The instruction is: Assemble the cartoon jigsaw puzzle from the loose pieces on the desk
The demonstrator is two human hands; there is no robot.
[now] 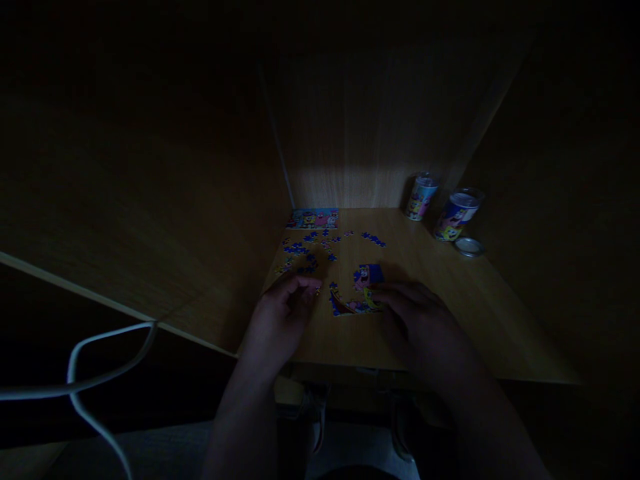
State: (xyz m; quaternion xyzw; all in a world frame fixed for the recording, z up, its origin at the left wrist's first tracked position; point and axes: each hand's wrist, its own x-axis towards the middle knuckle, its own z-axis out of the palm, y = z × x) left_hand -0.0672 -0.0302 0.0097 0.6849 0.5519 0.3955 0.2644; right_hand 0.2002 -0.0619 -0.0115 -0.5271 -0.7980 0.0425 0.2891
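My left hand (281, 320) is closed, its thumb and forefinger pinching a small puzzle piece (318, 291) just left of a partly joined jigsaw puzzle (345, 308). The joined part shows blue, pink, yellow and dark red cartoon art, with a gap in its upper left. My right hand (417, 310) lies at the puzzle's right side, fingers stretched out and their tips resting on it. Part of the puzzle is hidden under those fingers. Loose puzzle pieces (297, 249), many of them blue, are scattered beyond my left hand.
A cartoon picture sheet (314, 219) lies at the back left. Toward the back right stand two printed cans, a light blue can (421, 197) and a darker can (453, 217), beside a round lid (469, 247). Wooden panels enclose the tabletop (480, 333). A white cable (75, 373) hangs left.
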